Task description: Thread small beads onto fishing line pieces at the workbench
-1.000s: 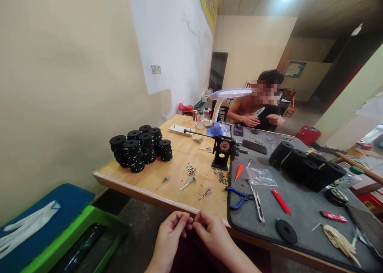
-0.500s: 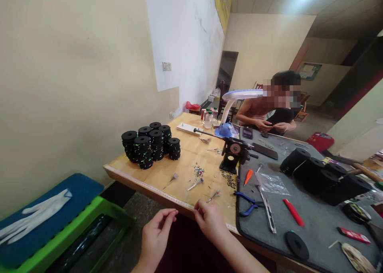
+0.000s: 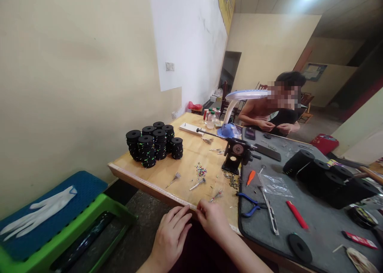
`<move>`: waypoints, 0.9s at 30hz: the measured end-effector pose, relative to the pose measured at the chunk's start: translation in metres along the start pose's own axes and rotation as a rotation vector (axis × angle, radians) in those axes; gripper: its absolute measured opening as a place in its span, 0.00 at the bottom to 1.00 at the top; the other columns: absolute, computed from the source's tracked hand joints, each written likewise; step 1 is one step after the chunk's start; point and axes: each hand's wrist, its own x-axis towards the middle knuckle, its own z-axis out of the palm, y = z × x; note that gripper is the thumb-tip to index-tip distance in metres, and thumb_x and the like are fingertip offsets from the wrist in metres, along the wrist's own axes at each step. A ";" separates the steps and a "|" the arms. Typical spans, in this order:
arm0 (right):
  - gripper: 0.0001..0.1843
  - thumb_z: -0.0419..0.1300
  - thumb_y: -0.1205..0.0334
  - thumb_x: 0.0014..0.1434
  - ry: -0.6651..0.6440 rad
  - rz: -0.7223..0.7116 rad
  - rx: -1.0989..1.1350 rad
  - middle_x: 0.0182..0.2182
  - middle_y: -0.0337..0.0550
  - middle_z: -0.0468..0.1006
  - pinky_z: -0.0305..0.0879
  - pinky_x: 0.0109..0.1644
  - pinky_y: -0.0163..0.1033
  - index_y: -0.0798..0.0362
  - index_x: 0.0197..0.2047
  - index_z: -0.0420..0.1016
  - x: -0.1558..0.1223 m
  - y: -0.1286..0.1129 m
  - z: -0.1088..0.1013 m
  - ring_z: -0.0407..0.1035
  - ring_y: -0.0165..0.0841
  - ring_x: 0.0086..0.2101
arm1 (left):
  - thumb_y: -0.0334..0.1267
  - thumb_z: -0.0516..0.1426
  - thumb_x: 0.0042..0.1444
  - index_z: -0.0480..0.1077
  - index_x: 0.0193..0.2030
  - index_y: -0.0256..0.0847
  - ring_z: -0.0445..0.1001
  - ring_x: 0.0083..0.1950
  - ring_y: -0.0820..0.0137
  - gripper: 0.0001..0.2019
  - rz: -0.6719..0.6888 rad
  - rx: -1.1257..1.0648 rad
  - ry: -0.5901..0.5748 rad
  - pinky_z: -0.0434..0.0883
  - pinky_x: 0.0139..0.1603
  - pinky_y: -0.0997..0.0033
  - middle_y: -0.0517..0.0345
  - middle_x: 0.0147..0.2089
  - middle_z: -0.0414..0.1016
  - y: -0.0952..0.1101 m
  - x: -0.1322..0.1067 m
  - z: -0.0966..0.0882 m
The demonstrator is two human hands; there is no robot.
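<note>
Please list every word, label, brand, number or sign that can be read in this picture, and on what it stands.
No text is readable.
White marked strip, table edge: markings too small.
Yellow banner, upper wall: cut off, unreadable.
Notice, far wall: too small.
Red-and-white packet, grey mat: any lettering too blurred.

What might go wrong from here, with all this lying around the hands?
The right hand is close to the wispy-ended bundle near the front edge of the table; a nudge could shift it. The small coloured pieces lie loose, so a brushing hand might scatter them. The stacked black spools could topple if bumped.
</note>
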 end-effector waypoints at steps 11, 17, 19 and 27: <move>0.07 0.56 0.68 0.58 0.009 0.019 0.008 0.27 0.42 0.80 0.52 0.28 0.31 0.52 0.33 0.75 0.002 0.001 -0.002 0.73 0.32 0.28 | 0.32 0.54 0.60 0.68 0.56 0.42 0.67 0.56 0.58 0.17 -0.002 0.160 -0.103 0.67 0.51 0.58 0.53 0.59 0.72 0.004 0.004 -0.004; 0.07 0.55 0.68 0.57 0.006 0.051 0.058 0.26 0.41 0.80 0.52 0.28 0.31 0.53 0.33 0.76 0.002 0.000 -0.003 0.72 0.31 0.28 | 0.32 0.54 0.60 0.65 0.60 0.41 0.67 0.55 0.60 0.20 -0.021 0.217 -0.115 0.66 0.50 0.61 0.54 0.60 0.70 0.010 0.001 -0.001; 0.08 0.55 0.68 0.57 0.002 0.073 0.068 0.26 0.42 0.80 0.52 0.28 0.31 0.53 0.33 0.76 0.002 -0.002 -0.004 0.72 0.31 0.28 | 0.31 0.54 0.59 0.64 0.61 0.40 0.67 0.55 0.59 0.22 -0.029 0.239 -0.116 0.66 0.50 0.61 0.54 0.60 0.70 0.013 0.002 -0.001; 0.08 0.57 0.66 0.54 -0.012 0.104 0.011 0.26 0.41 0.80 0.51 0.28 0.32 0.50 0.32 0.78 -0.006 0.001 -0.018 0.73 0.33 0.29 | 0.28 0.56 0.55 0.68 0.57 0.36 0.71 0.48 0.59 0.21 -0.138 0.292 -0.188 0.65 0.46 0.57 0.49 0.57 0.74 0.034 0.016 0.001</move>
